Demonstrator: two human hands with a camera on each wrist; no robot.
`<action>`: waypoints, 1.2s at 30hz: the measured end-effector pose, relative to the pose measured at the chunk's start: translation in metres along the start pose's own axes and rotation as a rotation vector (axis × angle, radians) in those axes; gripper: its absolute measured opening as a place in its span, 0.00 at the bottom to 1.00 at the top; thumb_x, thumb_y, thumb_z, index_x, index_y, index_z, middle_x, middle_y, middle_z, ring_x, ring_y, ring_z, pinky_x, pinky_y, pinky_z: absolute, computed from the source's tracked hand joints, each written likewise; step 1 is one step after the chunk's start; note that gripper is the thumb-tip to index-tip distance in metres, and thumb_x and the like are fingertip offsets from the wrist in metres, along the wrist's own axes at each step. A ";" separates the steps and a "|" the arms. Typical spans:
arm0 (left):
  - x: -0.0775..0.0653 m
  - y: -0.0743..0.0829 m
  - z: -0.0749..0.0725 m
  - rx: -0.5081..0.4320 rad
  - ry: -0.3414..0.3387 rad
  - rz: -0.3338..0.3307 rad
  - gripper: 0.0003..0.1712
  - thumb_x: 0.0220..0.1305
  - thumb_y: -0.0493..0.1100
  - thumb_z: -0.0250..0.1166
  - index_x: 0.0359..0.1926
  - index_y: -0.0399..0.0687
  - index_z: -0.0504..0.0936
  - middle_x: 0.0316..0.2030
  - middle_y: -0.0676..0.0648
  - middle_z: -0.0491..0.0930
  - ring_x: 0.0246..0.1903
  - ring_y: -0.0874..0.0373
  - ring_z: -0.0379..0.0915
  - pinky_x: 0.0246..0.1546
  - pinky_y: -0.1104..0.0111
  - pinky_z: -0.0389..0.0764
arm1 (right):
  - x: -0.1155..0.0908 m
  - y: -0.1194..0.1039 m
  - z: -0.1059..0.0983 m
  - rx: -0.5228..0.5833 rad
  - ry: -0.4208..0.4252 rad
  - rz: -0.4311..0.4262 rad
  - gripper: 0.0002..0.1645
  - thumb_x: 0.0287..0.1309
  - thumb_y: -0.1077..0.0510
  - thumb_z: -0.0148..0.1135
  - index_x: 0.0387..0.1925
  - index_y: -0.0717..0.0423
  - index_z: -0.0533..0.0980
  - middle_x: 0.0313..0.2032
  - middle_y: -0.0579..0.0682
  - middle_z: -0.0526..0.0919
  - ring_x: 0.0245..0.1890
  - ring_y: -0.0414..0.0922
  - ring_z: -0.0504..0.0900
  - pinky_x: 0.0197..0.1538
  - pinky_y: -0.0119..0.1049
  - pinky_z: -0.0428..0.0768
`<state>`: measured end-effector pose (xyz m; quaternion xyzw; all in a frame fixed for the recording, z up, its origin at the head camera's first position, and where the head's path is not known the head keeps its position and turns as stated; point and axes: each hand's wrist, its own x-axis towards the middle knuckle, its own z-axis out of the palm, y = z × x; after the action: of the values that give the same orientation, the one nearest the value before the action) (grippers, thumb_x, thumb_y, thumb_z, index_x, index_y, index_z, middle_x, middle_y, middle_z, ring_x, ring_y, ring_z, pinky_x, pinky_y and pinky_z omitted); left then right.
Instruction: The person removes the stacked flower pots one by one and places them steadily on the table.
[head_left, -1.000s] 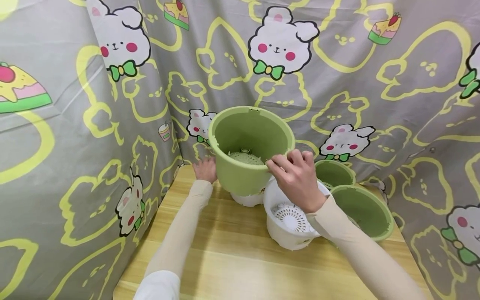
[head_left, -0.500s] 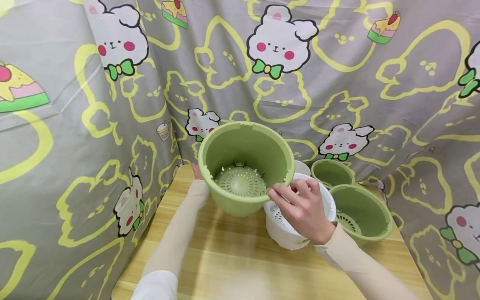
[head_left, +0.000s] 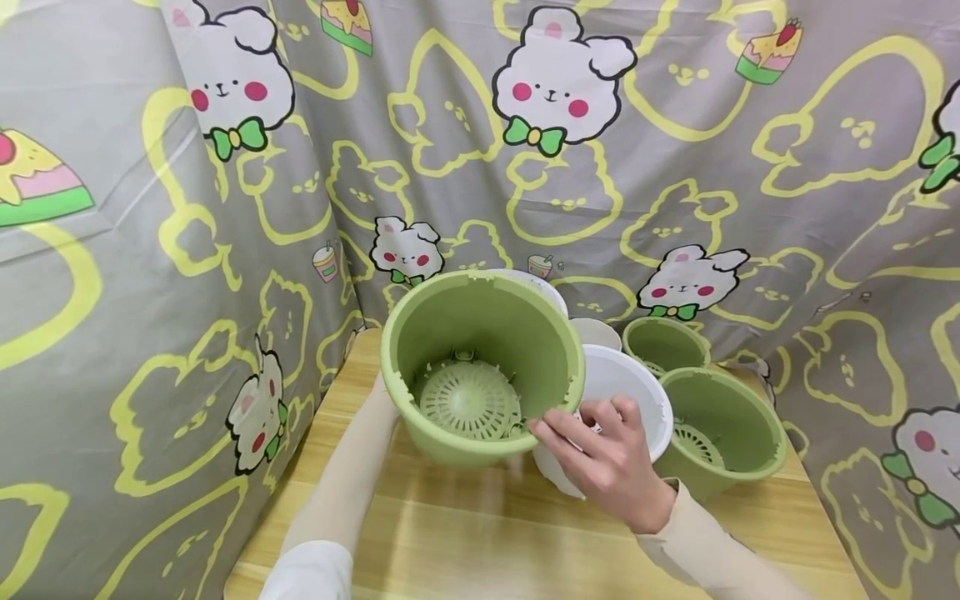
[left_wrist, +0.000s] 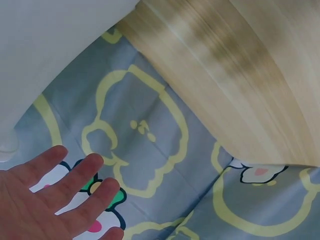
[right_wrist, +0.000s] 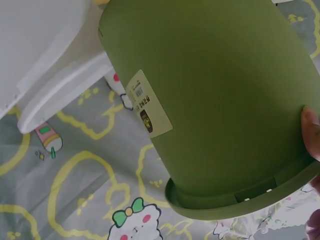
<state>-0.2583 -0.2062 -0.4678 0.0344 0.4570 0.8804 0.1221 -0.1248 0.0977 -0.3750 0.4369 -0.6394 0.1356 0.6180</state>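
My right hand (head_left: 611, 462) grips the rim of a large green plastic flowerpot (head_left: 480, 317) on its near right side, thumb against the outer wall in the right wrist view. The pot is tilted with its mouth toward me, showing a slotted base inside. A paper label (right_wrist: 149, 105) is stuck on its side. Most of my left hand (left_wrist: 55, 195) is hidden behind the pot in the head view. In the left wrist view its fingers are spread and hold nothing, just below a white curved wall (left_wrist: 55, 40).
Beside the held pot stands a white pot (head_left: 637, 383); another white rim (head_left: 551, 293) shows behind it. Two green pots (head_left: 750, 425) stand at the right of the wooden table (head_left: 465, 542). Patterned cloth (head_left: 450, 92) hangs close around the table's back and sides.
The green pot has come down, toward me and slightly left in my right hand, its mouth turning more to me. My left hand has slipped behind it; a white rim now shows at the back.
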 end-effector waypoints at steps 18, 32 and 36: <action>0.111 -0.012 -0.026 1.894 0.389 0.041 0.48 0.78 0.66 0.18 0.67 0.44 0.76 0.63 0.33 0.79 0.62 0.31 0.74 0.65 0.37 0.67 | -0.060 -0.042 0.008 0.048 -0.205 -0.041 0.18 0.73 0.58 0.57 0.31 0.51 0.89 0.33 0.43 0.89 0.29 0.44 0.72 0.38 0.40 0.62; 0.115 -0.013 -0.032 1.921 0.375 0.115 0.45 0.80 0.64 0.23 0.64 0.43 0.79 0.60 0.32 0.81 0.59 0.32 0.77 0.63 0.36 0.69 | -0.107 -0.060 0.020 0.079 -0.276 -0.037 0.19 0.73 0.55 0.54 0.31 0.48 0.89 0.34 0.41 0.88 0.30 0.42 0.71 0.38 0.36 0.64; 0.114 -0.012 -0.033 1.924 0.364 0.099 0.46 0.80 0.64 0.22 0.64 0.43 0.79 0.60 0.33 0.82 0.60 0.32 0.77 0.64 0.36 0.69 | -0.116 -0.061 0.022 0.082 -0.290 -0.050 0.18 0.73 0.55 0.55 0.31 0.48 0.89 0.34 0.41 0.88 0.30 0.42 0.71 0.38 0.35 0.64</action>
<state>-0.3725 -0.1973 -0.5022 0.0019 0.9895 0.1280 -0.0673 -0.1119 0.0918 -0.5074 0.4927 -0.7048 0.0817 0.5039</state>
